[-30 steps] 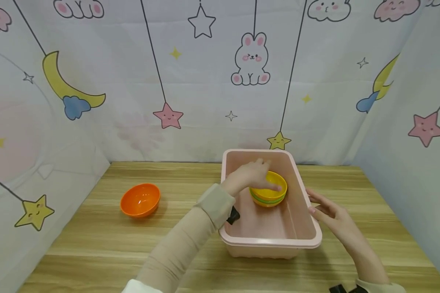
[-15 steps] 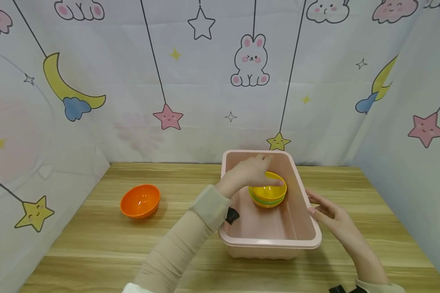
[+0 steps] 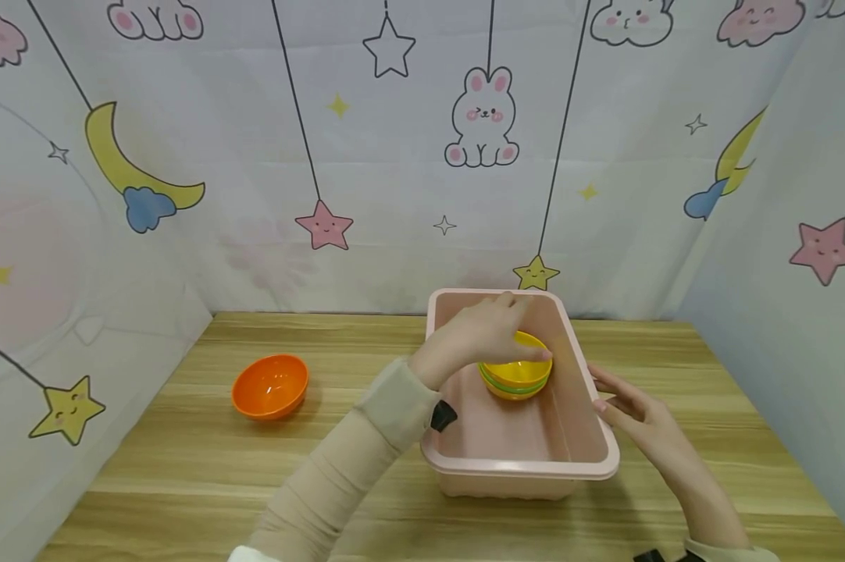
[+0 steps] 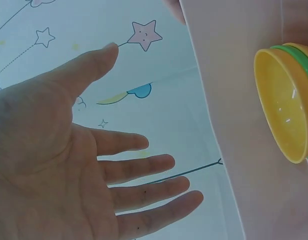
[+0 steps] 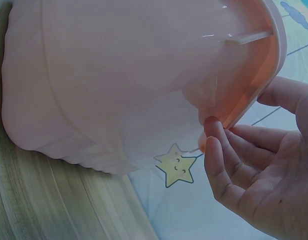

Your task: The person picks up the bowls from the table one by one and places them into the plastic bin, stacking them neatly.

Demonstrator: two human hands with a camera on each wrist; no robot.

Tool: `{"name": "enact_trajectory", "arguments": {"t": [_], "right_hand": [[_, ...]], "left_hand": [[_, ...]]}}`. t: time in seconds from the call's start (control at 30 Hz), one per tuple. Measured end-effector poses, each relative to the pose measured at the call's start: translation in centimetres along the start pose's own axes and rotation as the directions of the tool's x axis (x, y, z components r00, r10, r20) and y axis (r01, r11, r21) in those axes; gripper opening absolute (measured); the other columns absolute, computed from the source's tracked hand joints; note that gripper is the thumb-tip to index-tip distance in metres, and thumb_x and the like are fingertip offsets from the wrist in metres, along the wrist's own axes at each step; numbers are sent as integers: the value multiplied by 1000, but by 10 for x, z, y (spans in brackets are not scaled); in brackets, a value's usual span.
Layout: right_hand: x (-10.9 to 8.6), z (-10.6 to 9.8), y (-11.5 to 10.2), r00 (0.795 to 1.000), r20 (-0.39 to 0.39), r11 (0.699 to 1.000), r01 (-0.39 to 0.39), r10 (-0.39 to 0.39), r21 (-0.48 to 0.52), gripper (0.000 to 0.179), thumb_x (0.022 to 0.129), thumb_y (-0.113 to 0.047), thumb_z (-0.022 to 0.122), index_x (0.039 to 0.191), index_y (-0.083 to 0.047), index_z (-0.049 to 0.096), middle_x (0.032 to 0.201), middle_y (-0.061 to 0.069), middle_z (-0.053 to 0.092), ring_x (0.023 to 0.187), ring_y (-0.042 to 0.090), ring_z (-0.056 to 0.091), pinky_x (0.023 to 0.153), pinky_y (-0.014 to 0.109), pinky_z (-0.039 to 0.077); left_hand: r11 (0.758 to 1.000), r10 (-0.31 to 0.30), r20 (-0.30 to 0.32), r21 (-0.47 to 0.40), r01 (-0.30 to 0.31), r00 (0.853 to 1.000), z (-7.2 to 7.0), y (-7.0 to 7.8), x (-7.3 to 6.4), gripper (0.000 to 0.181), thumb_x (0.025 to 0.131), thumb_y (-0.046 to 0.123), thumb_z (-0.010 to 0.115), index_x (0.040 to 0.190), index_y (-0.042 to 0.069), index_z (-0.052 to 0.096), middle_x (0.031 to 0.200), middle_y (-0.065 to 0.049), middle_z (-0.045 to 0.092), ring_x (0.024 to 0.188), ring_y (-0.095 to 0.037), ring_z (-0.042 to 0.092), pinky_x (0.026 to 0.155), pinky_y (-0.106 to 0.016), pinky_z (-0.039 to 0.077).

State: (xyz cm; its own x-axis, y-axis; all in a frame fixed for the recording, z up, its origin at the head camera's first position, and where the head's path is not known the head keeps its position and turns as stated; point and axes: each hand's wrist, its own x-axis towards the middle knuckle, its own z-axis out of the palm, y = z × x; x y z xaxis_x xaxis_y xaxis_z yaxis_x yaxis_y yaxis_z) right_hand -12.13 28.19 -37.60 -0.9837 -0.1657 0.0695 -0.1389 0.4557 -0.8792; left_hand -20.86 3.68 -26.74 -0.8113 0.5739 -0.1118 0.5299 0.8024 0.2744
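Note:
A pink plastic bin (image 3: pixel 514 467) stands on the table with a nested stack of bowls inside; the top yellow bowl (image 3: pixel 531 368) sits over a green one (image 3: pixel 512 388). Over the stack is my left hand (image 3: pixel 475 336), its fingers spread and holding nothing. In the left wrist view the palm and straight fingers show apart from the yellow bowl (image 4: pixel 281 107). My right hand (image 3: pixel 640 414) grips the bin's right rim, thumb on the edge and fingers curled under it, as the right wrist view shows with the hand (image 5: pixel 259 160) at the rim.
An orange bowl (image 3: pixel 271 387) rests by itself on the left of the wooden table (image 3: pixel 352 343). Behind and at both sides hangs a pale curtain (image 3: pixel 394 156) printed with stars, moons and a rabbit.
My left hand has lifted slightly and drawn a little back from the yellow bowl, its fingers coming off it. The right hand and the bin have stayed in place.

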Motion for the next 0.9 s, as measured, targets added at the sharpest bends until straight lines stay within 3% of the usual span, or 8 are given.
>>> {"name": "enact_trajectory", "arguments": {"t": [0.37,0.63,0.77,0.9], "right_hand": [[-1,0,0,1000,-8,1000,4,-4,-6,53,100,-28,52,149,-17,36,129,-10,53,105,-8,58,85,16,49],[-2,1,-1,1000,-7,1000,16,-16,15,53,100,-25,52,149,-15,36,140,21,48,106,-10,57,85,15,49],[-2,1,0,1000,-7,1000,17,-16,15,52,100,-25,52,149,-16,36,140,19,48,106,-9,58,85,15,49],[-2,2,1,1000,-13,1000,14,-14,1,53,100,-25,52,149,-16,36,139,15,50,105,-9,58,85,15,49]], "left_hand": [[997,20,-30,79,-18,999,-4,3,-15,86,87,63,54,154,18,23,155,-7,31,142,-25,34,107,-46,43],[994,16,-51,106,-10,999,-2,-2,-24,85,89,61,54,154,18,20,157,-7,28,143,-28,32,106,-47,44],[994,12,-105,114,0,994,1,-7,-29,83,89,60,55,153,18,23,155,-8,31,140,-29,37,105,-45,45],[996,19,-193,85,-3,981,4,-12,-33,81,89,56,57,153,17,25,153,-8,33,136,-29,42,103,-44,47]]}}
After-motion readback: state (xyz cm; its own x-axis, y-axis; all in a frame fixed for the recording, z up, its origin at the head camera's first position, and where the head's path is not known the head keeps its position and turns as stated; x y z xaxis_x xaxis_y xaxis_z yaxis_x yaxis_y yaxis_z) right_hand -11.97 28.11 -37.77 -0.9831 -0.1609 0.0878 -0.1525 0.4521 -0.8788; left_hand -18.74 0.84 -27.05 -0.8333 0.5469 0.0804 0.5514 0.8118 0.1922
